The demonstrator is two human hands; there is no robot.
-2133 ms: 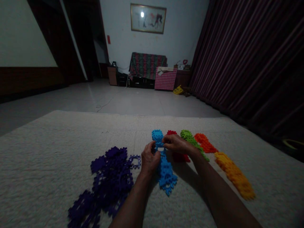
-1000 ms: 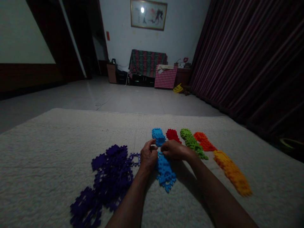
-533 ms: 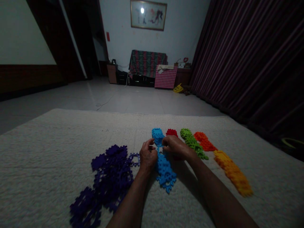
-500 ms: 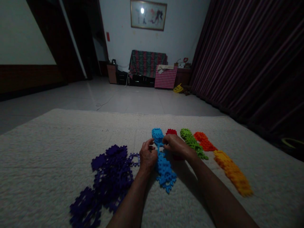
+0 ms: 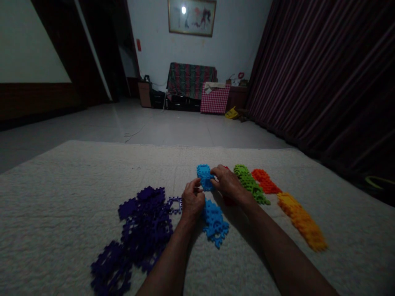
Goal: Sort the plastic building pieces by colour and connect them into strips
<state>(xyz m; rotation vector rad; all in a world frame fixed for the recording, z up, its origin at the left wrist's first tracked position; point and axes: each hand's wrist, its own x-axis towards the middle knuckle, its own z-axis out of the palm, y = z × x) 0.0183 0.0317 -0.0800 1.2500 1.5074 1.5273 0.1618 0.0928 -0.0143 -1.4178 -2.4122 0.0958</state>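
A row of overlapping light-blue notched plastic tiles [image 5: 204,169] lies in front of me on the quilted mat. My right hand [image 5: 228,181] comes in from the right, thumb and fingers closed on a blue tile at the near part of that row. At the row's left edge is my left hand [image 5: 193,200], its fingers bent and apart, the tips touching or very near the tiles. A second heap of loose blue tiles [image 5: 215,224] spreads nearer to me, beside the left wrist. Red tiles [image 5: 228,200] show partly beneath my right hand.
Dark purple tiles [image 5: 145,230] are heaped on the left, with one square purple frame [image 5: 175,204] beside my left hand. Rows of green [image 5: 250,183], orange-red [image 5: 265,181] and yellow tiles [image 5: 300,220] lie to the right. Beyond the pale mat [image 5: 101,164] is a tiled floor.
My right hand has shifted slightly, and a blue tile that was between my hands now lies against the row's near end. My left hand has hardly moved.
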